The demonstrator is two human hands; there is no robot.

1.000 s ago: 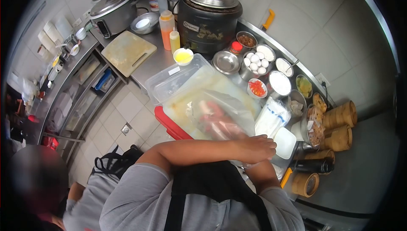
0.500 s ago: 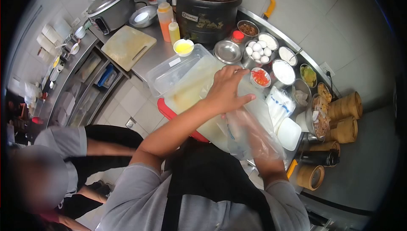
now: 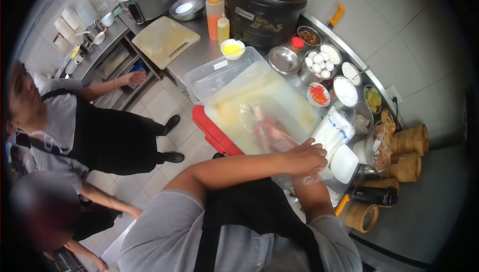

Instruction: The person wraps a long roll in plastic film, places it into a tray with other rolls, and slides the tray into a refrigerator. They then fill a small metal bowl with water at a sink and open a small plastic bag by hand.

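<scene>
My right hand [image 3: 272, 133] is inside a clear plastic bag [image 3: 244, 132] above the large pale cutting board [image 3: 227, 105]. Through the film it looks pinkish and blurred, with at least one finger stretched out and no held object visible. My left hand [image 3: 307, 158] crosses over to my right wrist, its fingers closed on gathered film at the bag's mouth. Close by, a stack of white plastic bags with blue print [image 3: 333, 128] lies beside a white square dish [image 3: 344, 164]. A red slab-like edge [image 3: 213, 131] shows under the board.
A clear plastic tray [image 3: 202, 80] and bowl of yellow liquid [image 3: 232, 49] lie beyond the board. To the right stand eggs [image 3: 319, 64], a bowl of red strips [image 3: 318, 94] and bamboo steamers [image 3: 409, 139]. A knife's orange handle [image 3: 342, 205] is near my right arm. Co-workers [image 3: 105, 132] stand left.
My left hand has moved down from the upper part of the bag to my right wrist. The bag reaches farther over the board. Another co-worker has come into view at left.
</scene>
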